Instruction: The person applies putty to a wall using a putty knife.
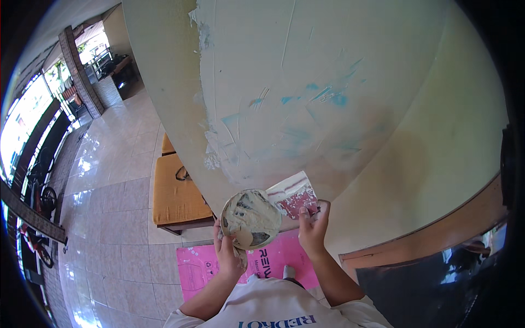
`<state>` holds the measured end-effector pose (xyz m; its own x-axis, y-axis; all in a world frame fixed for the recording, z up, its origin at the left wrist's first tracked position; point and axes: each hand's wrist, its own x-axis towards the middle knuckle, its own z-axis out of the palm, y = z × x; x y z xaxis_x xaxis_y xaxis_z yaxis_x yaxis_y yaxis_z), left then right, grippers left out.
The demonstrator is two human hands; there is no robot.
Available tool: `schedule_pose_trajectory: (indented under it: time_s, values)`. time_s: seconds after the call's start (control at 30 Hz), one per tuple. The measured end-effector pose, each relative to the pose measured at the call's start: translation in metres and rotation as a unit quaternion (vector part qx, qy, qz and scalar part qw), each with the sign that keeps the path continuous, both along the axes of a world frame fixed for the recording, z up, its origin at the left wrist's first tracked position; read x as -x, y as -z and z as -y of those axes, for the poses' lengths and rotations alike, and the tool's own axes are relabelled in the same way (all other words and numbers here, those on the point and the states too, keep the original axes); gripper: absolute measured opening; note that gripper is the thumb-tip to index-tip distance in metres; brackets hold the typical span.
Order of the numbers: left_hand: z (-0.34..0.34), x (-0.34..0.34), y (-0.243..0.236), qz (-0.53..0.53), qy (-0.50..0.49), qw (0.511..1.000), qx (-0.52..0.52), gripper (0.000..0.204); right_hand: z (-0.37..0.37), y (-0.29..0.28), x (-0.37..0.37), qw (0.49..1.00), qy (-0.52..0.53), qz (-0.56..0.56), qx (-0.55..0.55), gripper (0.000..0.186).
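My left hand [229,254] grips a round plate [250,217] smeared with pale, creamy filler, with darker bare patches showing. In my right hand [313,230] is a flat pink-red scraper [292,199] with a pale upper band and white flecks; its left side is at the plate's upper right edge. Beyond both, the pale wall [322,65] carries rough white filler along a vertical strip and scattered light-blue smears and streaks.
An orange cushioned bench [178,199] stands left of the wall. A printed pink sheet [191,273] lies underfoot on the tiled floor [115,229]. At far left are bicycles [46,199] and railings; at lower right, a wood-edged dark glossy surface [399,295].
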<state>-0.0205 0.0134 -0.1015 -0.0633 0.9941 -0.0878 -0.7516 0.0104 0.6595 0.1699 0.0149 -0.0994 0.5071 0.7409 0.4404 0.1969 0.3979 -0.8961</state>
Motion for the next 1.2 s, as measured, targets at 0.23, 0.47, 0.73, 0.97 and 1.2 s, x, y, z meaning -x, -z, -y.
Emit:
schedule_pose_trajectory:
  time_s: [0.23,0.47,0.73,0.97,1.2]
  values:
    - [-0.003,0.006,0.002,-0.018,0.013,1.0,-0.013,0.05,-0.001,-0.006,0.007,0.998,0.002,0.027,0.055,0.022]
    - [-0.011,0.015,0.001,-0.059,0.035,0.997,0.028,0.052,-0.01,-0.016,0.007,0.986,-0.005,0.15,0.074,0.019]
    - [-0.021,0.025,0.009,-0.077,0.12,0.99,0.022,0.054,-0.029,-0.041,-0.002,0.931,-0.043,0.361,0.037,0.016]
    - [-0.025,0.026,0.013,-0.09,0.102,0.99,0.048,0.055,-0.026,-0.04,0.002,0.95,-0.198,0.124,0.209,0.014]
    - [-0.029,0.03,0.012,-0.066,0.102,0.984,0.134,0.053,-0.03,-0.026,-0.007,0.92,-0.286,-0.083,0.253,0.017]
